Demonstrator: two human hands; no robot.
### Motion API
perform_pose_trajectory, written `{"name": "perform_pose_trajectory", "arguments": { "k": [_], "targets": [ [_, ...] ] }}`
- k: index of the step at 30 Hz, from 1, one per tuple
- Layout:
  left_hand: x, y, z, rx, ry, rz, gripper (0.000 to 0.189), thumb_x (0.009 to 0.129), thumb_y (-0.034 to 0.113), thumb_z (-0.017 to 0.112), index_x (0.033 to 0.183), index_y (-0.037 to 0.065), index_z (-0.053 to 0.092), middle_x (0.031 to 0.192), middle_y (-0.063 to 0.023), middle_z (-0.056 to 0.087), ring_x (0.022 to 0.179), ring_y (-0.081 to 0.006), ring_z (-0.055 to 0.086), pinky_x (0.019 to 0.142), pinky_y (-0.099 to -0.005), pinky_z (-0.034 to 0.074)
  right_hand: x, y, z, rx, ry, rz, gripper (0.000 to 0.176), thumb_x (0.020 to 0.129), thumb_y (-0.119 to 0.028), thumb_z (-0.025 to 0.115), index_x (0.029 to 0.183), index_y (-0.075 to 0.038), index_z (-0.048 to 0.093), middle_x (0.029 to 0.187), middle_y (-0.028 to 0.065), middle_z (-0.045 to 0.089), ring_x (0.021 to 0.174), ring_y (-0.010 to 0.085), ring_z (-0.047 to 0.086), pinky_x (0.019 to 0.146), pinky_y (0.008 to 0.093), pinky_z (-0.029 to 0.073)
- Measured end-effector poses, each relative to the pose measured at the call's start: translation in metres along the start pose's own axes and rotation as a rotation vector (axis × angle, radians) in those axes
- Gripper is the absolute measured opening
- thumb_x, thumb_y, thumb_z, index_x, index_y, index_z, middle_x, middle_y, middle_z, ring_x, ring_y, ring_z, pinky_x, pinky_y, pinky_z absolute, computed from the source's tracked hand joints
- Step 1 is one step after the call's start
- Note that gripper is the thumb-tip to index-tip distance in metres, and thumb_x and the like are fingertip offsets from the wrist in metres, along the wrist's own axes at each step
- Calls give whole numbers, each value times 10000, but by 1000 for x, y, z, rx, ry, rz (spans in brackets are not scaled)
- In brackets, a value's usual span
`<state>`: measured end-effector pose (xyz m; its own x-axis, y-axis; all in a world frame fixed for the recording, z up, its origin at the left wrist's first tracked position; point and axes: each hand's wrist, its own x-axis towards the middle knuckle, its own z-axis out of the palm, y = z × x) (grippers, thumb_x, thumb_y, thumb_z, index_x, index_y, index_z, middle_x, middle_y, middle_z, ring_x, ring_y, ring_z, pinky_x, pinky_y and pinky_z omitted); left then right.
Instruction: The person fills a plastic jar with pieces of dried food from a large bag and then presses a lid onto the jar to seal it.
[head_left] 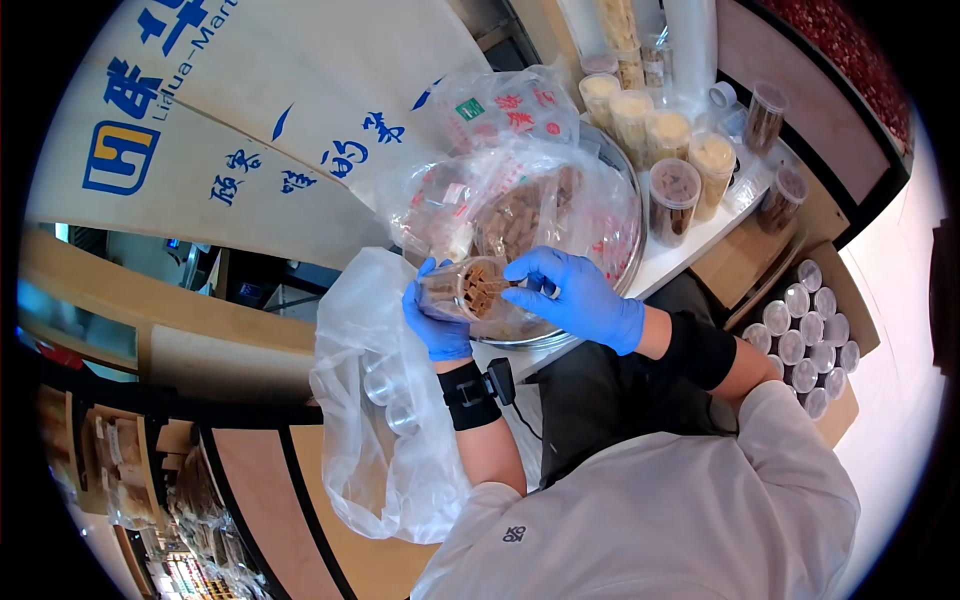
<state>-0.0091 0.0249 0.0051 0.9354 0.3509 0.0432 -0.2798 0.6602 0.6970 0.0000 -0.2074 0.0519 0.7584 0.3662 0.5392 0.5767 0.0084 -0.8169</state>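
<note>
In blue gloves, both my hands meet over the near edge of a round metal tray (pixel 637 215). My left hand (pixel 437 328) is wrapped round a clear plastic jar (pixel 443 291), tilted with its mouth toward the right. Upright brown sticks (pixel 479 288) fill part of the jar. At the jar's mouth, my right hand (pixel 580 297) is closed in a pinch on what looks like one brown stick. Behind them, an open clear plastic bag (pixel 590 205) holds many more brown pieces (pixel 515 222) on the tray.
Filled jars with pale contents (pixel 712 160) and a lidded jar of brown sticks (pixel 672 200) stand on the white table at right. A cardboard box (pixel 845 405) of clear-lidded jars sits lower right. A translucent bag (pixel 350 430) with empty jars hangs at left.
</note>
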Motion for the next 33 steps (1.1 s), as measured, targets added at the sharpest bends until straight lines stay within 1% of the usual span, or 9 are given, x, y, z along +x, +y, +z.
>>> {"name": "perform_pose_trajectory", "arguments": {
  "k": [11, 19, 20, 22, 23, 26, 28, 30, 33],
  "targets": [
    [14, 0, 7, -5, -2, 127, 499, 869, 327, 453, 1208, -29, 541, 1131, -169, 598, 1039, -282, 575, 948, -415, 440, 3, 2, -6, 118, 43, 143, 276, 790, -175, 712, 1047, -104, 642, 811, 62, 627, 564, 121, 536, 555, 261, 457],
    [18, 4, 10, 105, 105, 35, 529, 840, 356, 477, 1208, -19, 542, 1096, -170, 608, 1029, -280, 582, 908, -417, 470, 5, 5, -4, 81, 85, 157, 257, 799, -164, 699, 1043, -97, 650, 813, 61, 626, 580, 118, 533, 570, 262, 455],
    [21, 2, 6, 61, 57, 15, 533, 838, 355, 479, 1210, -23, 536, 1093, -166, 609, 1015, -279, 589, 894, -412, 478, 9, 8, -5, 77, 91, 146, 257, 799, -164, 699, 1043, -97, 650, 813, 61, 626, 580, 118, 533, 570, 262, 455],
    [18, 0, 7, 52, 41, 0, 533, 838, 353, 480, 1212, -24, 535, 1090, -166, 610, 1007, -278, 593, 886, -412, 483, 5, 13, -2, 48, 102, 106, 235, 817, -115, 695, 1043, -68, 651, 767, -21, 613, 557, 22, 457, 543, 199, 421],
    [17, -1, 7, 43, 18, -13, 533, 839, 351, 481, 1214, -25, 533, 1087, -165, 612, 1000, -278, 597, 879, -411, 487, 5, 17, -1, 48, 101, 108, 235, 817, -115, 695, 1043, -68, 651, 767, -21, 613, 557, 22, 457, 543, 199, 421],
    [15, -4, 9, 57, 29, -14, 527, 838, 357, 486, 1205, -16, 544, 1087, -161, 612, 989, -276, 600, 864, -410, 494, 7, 24, -1, 178, 114, 173, 242, 827, -126, 688, 1058, -63, 651, 816, -33, 631, 557, 19, 454, 537, 186, 414],
    [10, -4, 17, 57, 44, -11, 521, 838, 361, 486, 1202, -5, 552, 1088, -158, 612, 991, -275, 600, 864, -405, 493, 10, 26, -3, 308, 67, 323, 249, 839, -165, 673, 1063, -57, 654, 808, -10, 639, 564, 23, 491, 506, 200, 422],
    [1, -3, 24, 119, 98, -5, 501, 834, 377, 492, 1188, 32, 574, 1044, -124, 625, 937, -232, 613, 768, -358, 519, 13, 20, -5, 409, 42, 398, 252, 843, -158, 672, 1073, -58, 655, 820, -25, 639, 564, 14, 466, 514, 183, 407],
    [-1, 0, 16, 194, 64, -24, 565, 837, 406, 482, 1228, 2, 538, 1127, -148, 607, 1005, -269, 601, 843, -400, 511, 13, 19, -4, 487, 3, 454, 261, 849, -156, 668, 1092, -61, 656, 838, -39, 643, 562, 4, 441, 518, 165, 396]
  ]
}}
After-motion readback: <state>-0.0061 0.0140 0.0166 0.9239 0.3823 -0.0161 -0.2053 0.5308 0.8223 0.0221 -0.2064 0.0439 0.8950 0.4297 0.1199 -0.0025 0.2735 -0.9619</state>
